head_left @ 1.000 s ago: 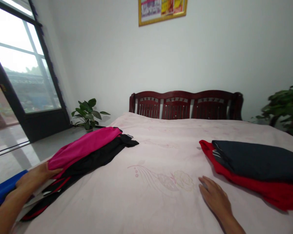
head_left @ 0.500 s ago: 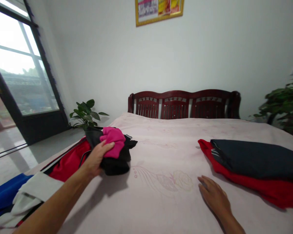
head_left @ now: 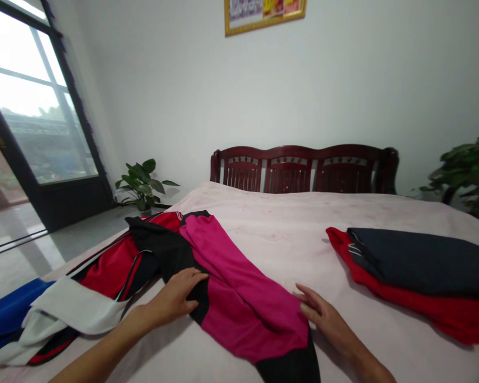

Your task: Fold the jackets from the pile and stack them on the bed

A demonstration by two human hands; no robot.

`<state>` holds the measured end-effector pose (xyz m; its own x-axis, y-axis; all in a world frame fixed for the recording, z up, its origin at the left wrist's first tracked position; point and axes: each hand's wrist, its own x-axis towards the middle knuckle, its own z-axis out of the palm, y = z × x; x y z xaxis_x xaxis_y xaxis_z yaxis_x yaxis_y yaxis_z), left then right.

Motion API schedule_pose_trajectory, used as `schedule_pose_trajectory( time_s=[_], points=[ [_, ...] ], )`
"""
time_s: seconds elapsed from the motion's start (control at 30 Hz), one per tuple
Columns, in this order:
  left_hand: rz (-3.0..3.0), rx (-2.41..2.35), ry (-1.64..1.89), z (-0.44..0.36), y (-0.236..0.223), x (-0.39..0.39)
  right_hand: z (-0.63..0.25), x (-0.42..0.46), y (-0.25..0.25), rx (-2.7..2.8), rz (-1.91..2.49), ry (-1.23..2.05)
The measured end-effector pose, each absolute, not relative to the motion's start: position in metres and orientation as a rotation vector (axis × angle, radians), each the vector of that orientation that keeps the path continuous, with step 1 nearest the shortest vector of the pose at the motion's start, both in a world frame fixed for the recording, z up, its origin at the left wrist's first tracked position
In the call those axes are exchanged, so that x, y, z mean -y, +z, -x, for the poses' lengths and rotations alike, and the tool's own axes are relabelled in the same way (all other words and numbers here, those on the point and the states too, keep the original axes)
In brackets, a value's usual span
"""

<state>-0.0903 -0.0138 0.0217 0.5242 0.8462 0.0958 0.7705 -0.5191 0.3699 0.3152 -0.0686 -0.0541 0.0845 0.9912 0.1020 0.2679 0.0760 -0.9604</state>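
A magenta and black garment (head_left: 243,298) lies spread out on the pale pink bedsheet in front of me, running from the upper left down to the lower right. On its black left part rests my left hand (head_left: 179,295), fingers stretched over the cloth and thumb apart. My right hand (head_left: 319,314) is at the garment's right edge, fingers extended and slightly apart, the tips touching or nearly touching the magenta cloth. Red clothing with black and white trim (head_left: 112,266) lies to the left, partly under the black cloth.
White clothing (head_left: 83,308) and blue clothing (head_left: 16,306) lie at the bed's left edge. On the right, a folded dark navy garment (head_left: 423,260) sits on a red one (head_left: 435,314). Behind the bed stands a dark wooden backrest (head_left: 287,170); a potted plant (head_left: 143,183) is near the glass door.
The magenta and black garment, bunched up in my left hand before, is now laid out across the bed. My left hand moved down and right; my right hand came left to the garment's edge.
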Motion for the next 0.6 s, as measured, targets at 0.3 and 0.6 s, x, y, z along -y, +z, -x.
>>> schedule_pose_trajectory(
  time_s=[0.3, 0.6],
  points=[
    [-2.826, -1.624, 0.193, 0.102, -0.035, -0.003, -0.257, 0.072, -0.035, 1.329, 1.331, 1.283],
    [-2.26, -1.34, 0.954, 0.065, 0.008, -0.016, -0.302, 0.067, 0.035, 0.889, 1.006, 1.179]
  ],
)
